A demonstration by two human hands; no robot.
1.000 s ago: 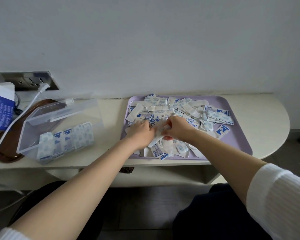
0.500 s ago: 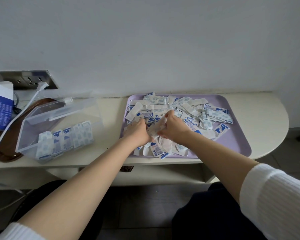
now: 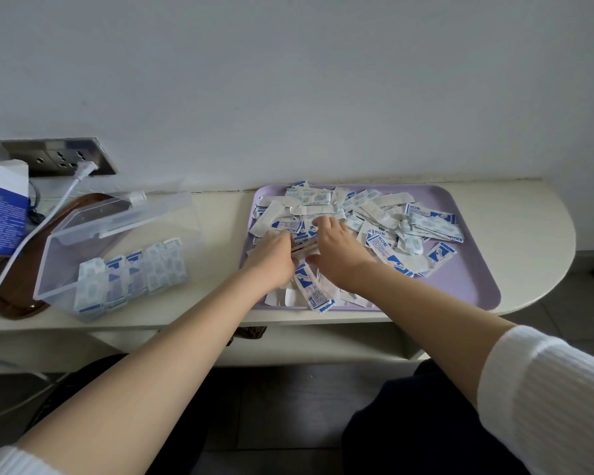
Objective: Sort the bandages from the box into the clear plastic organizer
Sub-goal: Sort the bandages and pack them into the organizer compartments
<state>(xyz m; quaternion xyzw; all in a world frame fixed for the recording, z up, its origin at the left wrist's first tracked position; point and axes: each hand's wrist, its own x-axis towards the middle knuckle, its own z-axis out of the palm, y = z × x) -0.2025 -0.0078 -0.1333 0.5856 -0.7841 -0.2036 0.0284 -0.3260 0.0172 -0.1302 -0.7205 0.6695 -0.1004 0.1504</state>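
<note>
Left hand (image 3: 275, 260) grips some bandages (image 3: 378, 209); right hand (image 3: 340, 255) rests spread on others. Organizer (image 3: 66, 269) sits left of the tray (image 3: 460, 282).

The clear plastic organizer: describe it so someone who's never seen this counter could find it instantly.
On the cream counter, look left of the purple tray heaped with bandages. The clear plastic organizer sits there, lid open, by a brown tray. It alone is see-through, with more bandages lined up in a row inside.
</note>
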